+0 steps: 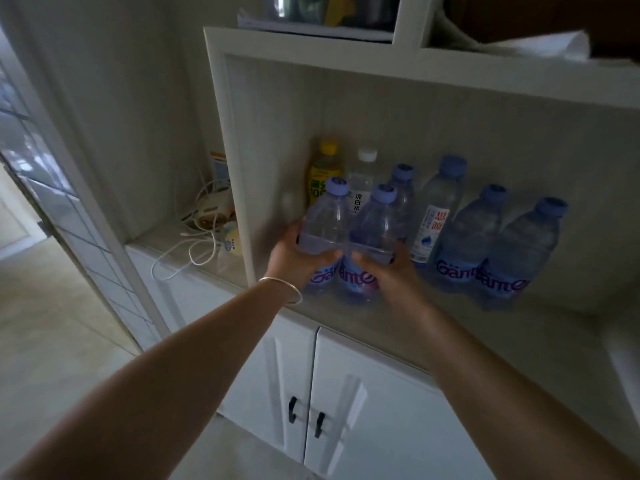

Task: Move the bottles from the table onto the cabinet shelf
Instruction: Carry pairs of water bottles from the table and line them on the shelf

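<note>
We hold two Ganten water bottles: left hand (294, 252) grips one (323, 233), right hand (388, 271) other (372, 244), on cabinet shelf (398, 327).

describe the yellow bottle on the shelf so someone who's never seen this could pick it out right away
Start at the open cabinet shelf above the two white doors, where a cluster of bottles stands. Go to the back left corner of that cluster, behind the bottle that the left hand grips. The yellow bottle there is the only one with a yellow cap and yellow label; its neighbours are clear with blue or white caps.
</note>
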